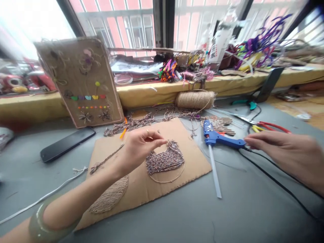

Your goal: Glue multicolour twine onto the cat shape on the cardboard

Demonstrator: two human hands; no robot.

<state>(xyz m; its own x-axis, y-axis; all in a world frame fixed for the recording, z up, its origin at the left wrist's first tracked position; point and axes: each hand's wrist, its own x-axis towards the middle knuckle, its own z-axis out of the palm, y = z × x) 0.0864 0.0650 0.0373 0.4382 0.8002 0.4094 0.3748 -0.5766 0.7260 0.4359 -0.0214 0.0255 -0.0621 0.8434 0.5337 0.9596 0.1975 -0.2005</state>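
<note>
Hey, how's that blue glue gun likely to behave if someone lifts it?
The blue glue gun would probably feel light, since it looks plastic. The long glue stick jutting from it may swing or catch. The black cable trailing from it might tug or drag.

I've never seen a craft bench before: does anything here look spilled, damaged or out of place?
Nothing looks clearly spilled or damaged. Only the braided cord looks untidy, tangled loosely behind the flat cardboard.

A blue glue gun (pixel 224 139) lies beside cardboard (pixel 139 189) bearing speckled cord (pixel 164 163).
</note>
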